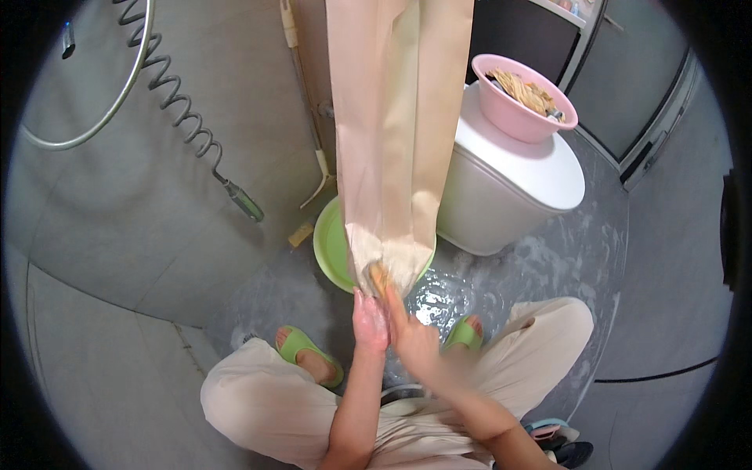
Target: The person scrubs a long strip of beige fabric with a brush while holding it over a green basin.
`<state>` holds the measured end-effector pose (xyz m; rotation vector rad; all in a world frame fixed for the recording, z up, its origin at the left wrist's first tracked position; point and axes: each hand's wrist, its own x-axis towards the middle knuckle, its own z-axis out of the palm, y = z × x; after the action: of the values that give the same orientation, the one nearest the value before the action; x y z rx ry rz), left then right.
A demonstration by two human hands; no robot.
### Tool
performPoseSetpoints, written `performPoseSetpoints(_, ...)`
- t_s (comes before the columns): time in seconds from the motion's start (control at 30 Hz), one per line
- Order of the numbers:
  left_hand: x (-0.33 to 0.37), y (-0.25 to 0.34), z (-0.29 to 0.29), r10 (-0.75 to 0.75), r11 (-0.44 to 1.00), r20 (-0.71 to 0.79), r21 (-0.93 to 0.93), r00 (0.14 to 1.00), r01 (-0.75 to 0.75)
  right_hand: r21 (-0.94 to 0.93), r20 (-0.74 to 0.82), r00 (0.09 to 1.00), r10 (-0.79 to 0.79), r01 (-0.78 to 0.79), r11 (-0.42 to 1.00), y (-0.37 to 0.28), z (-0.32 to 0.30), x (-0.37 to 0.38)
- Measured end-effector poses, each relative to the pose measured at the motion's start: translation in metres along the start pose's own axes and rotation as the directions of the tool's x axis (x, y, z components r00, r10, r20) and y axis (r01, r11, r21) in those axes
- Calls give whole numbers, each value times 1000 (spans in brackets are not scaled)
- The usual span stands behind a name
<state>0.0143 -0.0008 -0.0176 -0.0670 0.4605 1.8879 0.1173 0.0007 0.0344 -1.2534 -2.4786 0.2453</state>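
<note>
A long cream cloth (395, 141) hangs down in front of me, with its lower end bunched and wet-looking. My left hand (370, 321) is closed at that lower end, gripping the cloth from the left; some of its fingers are hidden. My right hand (411, 337) is wrapped round a wooden-backed scrubbing brush (380, 278), which lies against the cloth just above my left hand. Behind and beneath the cloth, a light green basin (333, 247) stands on the floor, partly covered by it.
A white toilet (501, 184) with its lid down stands to the right, bearing a pink basin (517, 117) of cloths. The grey floor (540, 266) is wet and streaked with foam. A coiled cord (184, 113) hangs at left, beside a long-handled tool (305, 102) leaning on the wall.
</note>
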Motion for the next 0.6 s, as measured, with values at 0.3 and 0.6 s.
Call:
performPoseSetpoints(0.3,-3,6,-3,-23,999,-92,27,995,26,60,138,990,32,-40,997,-3,3,-17)
performPoseSetpoints(0.6,-1,1,16,-69,997,-36,-40,997,67,48,-81,993,88,-85,995,3,8,7)
